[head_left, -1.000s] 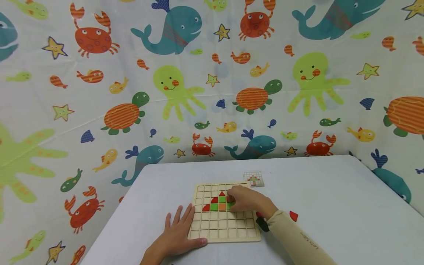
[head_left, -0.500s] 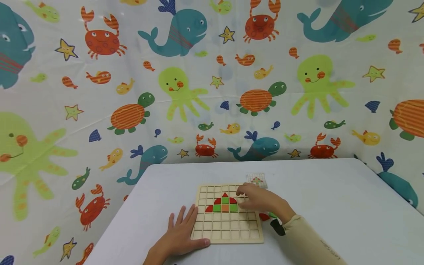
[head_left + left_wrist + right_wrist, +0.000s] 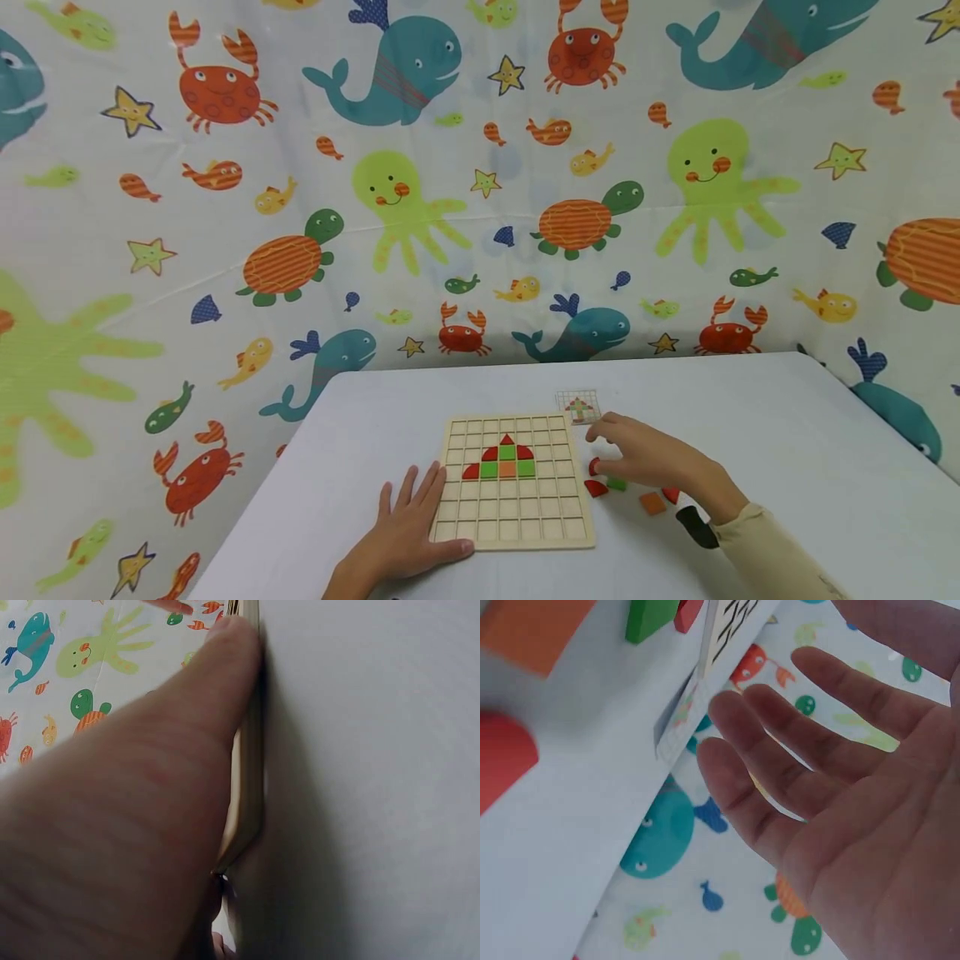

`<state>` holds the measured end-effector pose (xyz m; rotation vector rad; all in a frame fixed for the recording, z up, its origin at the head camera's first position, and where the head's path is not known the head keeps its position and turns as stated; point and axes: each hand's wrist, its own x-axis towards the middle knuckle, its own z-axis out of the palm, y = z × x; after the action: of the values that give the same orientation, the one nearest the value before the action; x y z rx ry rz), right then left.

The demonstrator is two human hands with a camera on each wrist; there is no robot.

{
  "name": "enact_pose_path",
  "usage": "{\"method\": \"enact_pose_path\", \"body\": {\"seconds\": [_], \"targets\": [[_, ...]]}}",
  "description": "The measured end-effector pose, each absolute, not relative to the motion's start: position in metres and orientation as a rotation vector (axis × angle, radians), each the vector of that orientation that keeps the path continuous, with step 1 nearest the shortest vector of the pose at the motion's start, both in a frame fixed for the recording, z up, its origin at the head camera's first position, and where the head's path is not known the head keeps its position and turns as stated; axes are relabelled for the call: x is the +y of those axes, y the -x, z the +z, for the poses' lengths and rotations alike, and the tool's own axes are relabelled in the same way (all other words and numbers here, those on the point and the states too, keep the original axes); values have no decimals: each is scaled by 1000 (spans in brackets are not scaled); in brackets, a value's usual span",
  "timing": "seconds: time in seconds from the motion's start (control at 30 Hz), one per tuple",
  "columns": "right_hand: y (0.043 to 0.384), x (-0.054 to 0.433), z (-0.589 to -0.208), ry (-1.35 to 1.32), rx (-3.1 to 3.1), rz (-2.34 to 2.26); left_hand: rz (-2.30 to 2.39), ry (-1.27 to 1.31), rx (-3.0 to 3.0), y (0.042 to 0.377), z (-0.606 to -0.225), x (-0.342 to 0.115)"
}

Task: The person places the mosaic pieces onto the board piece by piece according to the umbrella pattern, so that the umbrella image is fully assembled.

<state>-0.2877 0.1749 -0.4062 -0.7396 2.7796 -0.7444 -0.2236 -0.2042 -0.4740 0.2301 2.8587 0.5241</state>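
A pale wooden grid board (image 3: 517, 533) lies on the white table. Near its middle sit several coloured pieces: a red triangle (image 3: 507, 439) on top, red rounded pieces, green squares and an orange square (image 3: 507, 469). My left hand (image 3: 401, 529) rests with spread fingers along the board's left edge, its thumb at the near left corner. To the right of the board, my right hand (image 3: 652, 454) hovers with loosely bent fingers and holds nothing in the right wrist view. Around and below it lie loose pieces: a red quarter-round (image 3: 596, 488), a green piece (image 3: 617, 483) and an orange square (image 3: 652, 503).
A small card (image 3: 578, 407) printed with a coloured grid pattern lies behind the board's far right corner. More red pieces (image 3: 671, 496) lie partly hidden by the right hand. Beyond the table hangs a sea-animal curtain (image 3: 420, 250).
My right hand has let go of the pieces on the board and moved right, over the loose ones. A red rounded piece now shows right of the upper green square. My left hand stays put.
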Motion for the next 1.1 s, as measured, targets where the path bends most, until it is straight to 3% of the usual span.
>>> {"method": "enact_pose_path", "body": {"seconds": [0.5,1.1], "targets": [[282,238,-405,492,2668,-736,528,-234,2854,224,-472,-204],[282,241,-421,601,2653,-649,526,-213,2854,222,-469,-203]]}}
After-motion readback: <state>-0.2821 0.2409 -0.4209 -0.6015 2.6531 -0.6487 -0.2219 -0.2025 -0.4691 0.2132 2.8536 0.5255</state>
